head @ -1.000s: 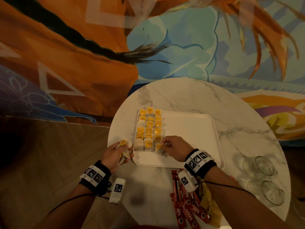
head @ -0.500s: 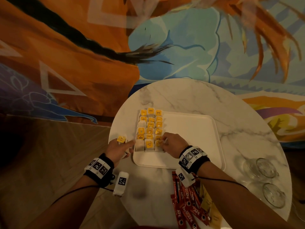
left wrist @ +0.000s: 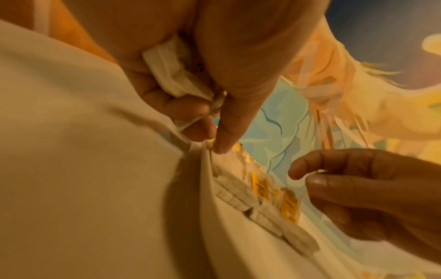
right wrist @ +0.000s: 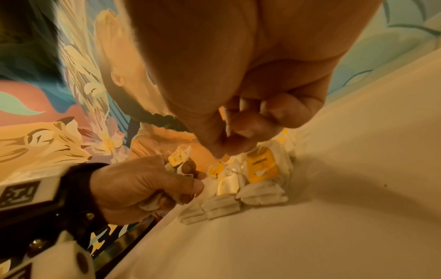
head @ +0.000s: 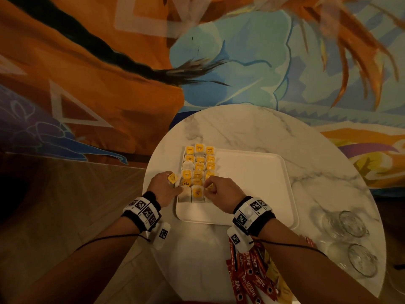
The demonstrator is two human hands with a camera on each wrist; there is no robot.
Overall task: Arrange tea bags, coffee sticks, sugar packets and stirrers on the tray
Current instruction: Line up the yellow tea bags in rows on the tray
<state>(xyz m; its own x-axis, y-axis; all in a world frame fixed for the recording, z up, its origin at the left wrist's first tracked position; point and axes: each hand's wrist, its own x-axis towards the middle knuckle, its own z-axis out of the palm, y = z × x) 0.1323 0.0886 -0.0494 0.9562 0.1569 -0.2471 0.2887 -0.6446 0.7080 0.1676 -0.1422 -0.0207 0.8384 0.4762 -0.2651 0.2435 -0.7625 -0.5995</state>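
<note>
A white tray [head: 247, 185] lies on a round marble table [head: 241, 128]. Tea bags [head: 198, 170] with yellow tags fill three columns along its left side. My left hand [head: 174, 186] is at the tray's left edge and grips a few spare tea bags [left wrist: 171, 75], one yellow tag [head: 172, 178] sticking up; its index finger touches the rows. My right hand [head: 208, 188] is over the near end of the right column and pinches a tea bag's string and tag [right wrist: 261, 166]. Red coffee sticks [head: 252, 279] and yellow packets [head: 274, 275] lie under my right forearm.
Two glasses [head: 350, 222] [head: 361, 262] stand at the table's right edge. The tray's right two thirds are bare. A painted wall rises just behind the table, and wooden floor [head: 65, 205] lies to the left.
My left hand has moved right from off the table's side to the tray's left edge, still holding its tea bags. My right hand has stayed at the near end of the right column.
</note>
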